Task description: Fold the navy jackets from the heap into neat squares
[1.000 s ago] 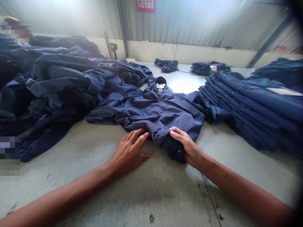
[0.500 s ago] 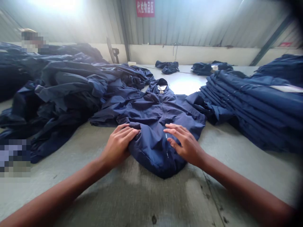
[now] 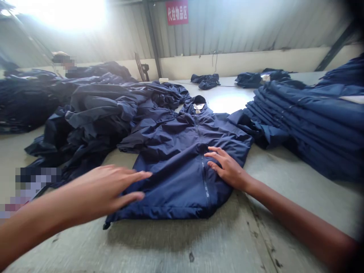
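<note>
A navy zip-front jacket [image 3: 170, 167] lies face up on the table, its collar at the far end and its hem towards me. The zipper [image 3: 204, 174] runs down its front, and a pale label [image 3: 198, 107] shows inside the collar. Over the lower left side of the jacket is my left hand [image 3: 113, 185], fingers stretched and thumb apart, slightly blurred and holding nothing. My right hand [image 3: 227, 167] rests by the zipper on the right front panel with its fingers spread.
A loose heap of dark garments [image 3: 102, 102] lies left of the jacket. On the right stands a stack of folded navy garments [image 3: 309, 125]. Smaller bundles [image 3: 205, 80] sit farther back on the table [image 3: 159, 246]. Another person [image 3: 64, 64] is at the far left.
My left hand has let go of the jacket's left edge and moved left and nearer. The bunched lower left part now lies spread out. My right hand has stayed near the zipper.
</note>
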A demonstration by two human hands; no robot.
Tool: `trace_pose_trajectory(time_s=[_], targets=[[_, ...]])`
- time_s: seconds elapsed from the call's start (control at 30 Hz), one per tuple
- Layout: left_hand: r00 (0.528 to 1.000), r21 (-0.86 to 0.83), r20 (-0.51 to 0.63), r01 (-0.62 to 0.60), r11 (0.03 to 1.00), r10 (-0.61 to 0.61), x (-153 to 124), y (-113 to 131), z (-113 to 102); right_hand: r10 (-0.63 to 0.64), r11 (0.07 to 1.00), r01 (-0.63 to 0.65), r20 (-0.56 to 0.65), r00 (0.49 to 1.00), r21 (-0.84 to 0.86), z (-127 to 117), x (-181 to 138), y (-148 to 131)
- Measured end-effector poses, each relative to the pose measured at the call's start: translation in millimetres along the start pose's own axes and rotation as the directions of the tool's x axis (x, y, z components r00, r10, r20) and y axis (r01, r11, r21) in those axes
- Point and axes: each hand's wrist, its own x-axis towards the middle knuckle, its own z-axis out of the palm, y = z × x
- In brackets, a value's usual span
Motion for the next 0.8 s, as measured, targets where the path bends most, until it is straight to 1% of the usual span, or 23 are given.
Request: trace_pose_trajectory(time_s=[0.03, 0.1, 0.13, 0.2, 0.23, 0.3, 0.37, 0.4, 0.43, 0.47, 0.5, 0.53, 0.57, 0.63, 0.67, 0.7, 0.73, 0.77, 0.8], targets=[[0.998, -0.017, 0.045, -0.046, 0.999, 0.047, 17.2, 6.5, 13.6, -0.005, 1.0, 0.006, -0.044, 0.999, 0.012, -6.9, 2.8, 0.7], [0.999, -0.036, -0.001, -0.037, 0.999, 0.037, 45.7, 15.0, 44.5, -0.003, 0.999, -0.003, -0.112, 0.994, -0.051, -26.2, 7.2, 4.4], [0.998, -0.049, 0.01, -0.059, 0.997, 0.06, 54.3, 16.2, 58.9, 0.014, 0.994, -0.027, -0.123, 0.992, -0.105, -38.0, 8.2, 7.8], [0.996, -0.064, 0.026, -0.084, 0.994, 0.086, 61.2, 13.0, 78.2, 0.115, 0.968, -0.131, -0.089, 0.989, -0.213, -62.5, 6.6, 17.7], [0.994, -0.065, 0.045, -0.098, 0.993, 0.101, 62.1, 10.2, 81.1, 0.197, 0.942, -0.204, -0.052, 0.979, -0.266, -73.3, 3.9, 23.8], [0.991, -0.052, 0.066, -0.109, 0.993, 0.112, 67.4, 7.4, 73.6, 0.373, 0.86, -0.335, 0.026, 0.927, -0.384, -88.1, -4.3, 36.6], [0.992, -0.023, 0.047, -0.114, 0.993, 0.115, 84.3, 14.7, 56.0, 0.477, 0.777, -0.403, 0.035, 0.878, -0.483, -90.8, -13.8, 48.1], [0.993, -0.017, 0.014, -0.119, 0.993, 0.12, 97.4, 23.2, 47.4, 0.494, 0.753, -0.42, 0.013, 0.869, -0.506, -87.9, -18.1, 53.0], [0.99, -0.022, -0.032, -0.14, 0.99, 0.139, 113.0, 34.3, 41.0, 0.49, 0.746, -0.427, -0.015, 0.872, -0.511, -82.8, -21.9, 57.2], [0.98, -0.04, -0.081, -0.185, 0.982, 0.181, 129.9, 47.5, 37.4, 0.471, 0.751, -0.428, -0.045, 0.881, -0.503, -76.2, -25.2, 61.0], [0.96, -0.065, -0.129, -0.259, 0.964, 0.249, 147.3, 61.6, 37.1, 0.446, 0.765, -0.421, -0.071, 0.892, -0.488, -69.1, -28.0, 64.3], [0.926, -0.089, -0.173, -0.354, 0.931, 0.336, 164.3, 75.9, 39.8, 0.418, 0.782, -0.409, -0.092, 0.904, -0.47, -62.1, -30.5, 67.3], [0.877, -0.106, -0.21, -0.459, 0.882, 0.432, 180.2, 89.4, 44.9, 0.389, 0.802, -0.394, -0.109, 0.915, -0.449, -55.9, -32.8, 70.1], [0.748, -0.1, -0.248, -0.651, 0.752, 0.615, 207.6, 111.8, 58.9, 0.349, 0.835, -0.382, -0.154, 0.924, -0.397, -47.3, -36.6, 75.9], [0.683, -0.083, -0.244, -0.722, 0.687, 0.688, 218.7, 120.0, 66.2, 0.342, 0.846, -0.385, -0.179, 0.923, -0.368, -45.1, -38.2, 79.0], [0.628, -0.066, -0.229, -0.773, 0.631, 0.744, 228.3, 126.0, 73.0, 0.339, 0.857, -0.389, -0.201, 0.919, -0.338, -44.3, -39.4, 82.2], [0.585, -0.055, -0.209, -0.807, 0.587, 0.784, 236.0, 129.9, 78.9, 0.337, 0.866, -0.393, -0.22, 0.915, -0.308, -44.5, -40.3, 85.5], [0.556, -0.05, -0.192, -0.829, 0.557, 0.809, 242.0, 131.7, 83.9, 0.336, 0.877, -0.394, -0.235, 0.912, -0.276, -45.4, -40.9, 88.7], [0.541, -0.052, -0.185, -0.839, 0.542, 0.82, 246.1, 131.8, 88.1, 0.333, 0.888, -0.391, -0.247, 0.91, -0.243, -46.7, -41.2, 91.8]])
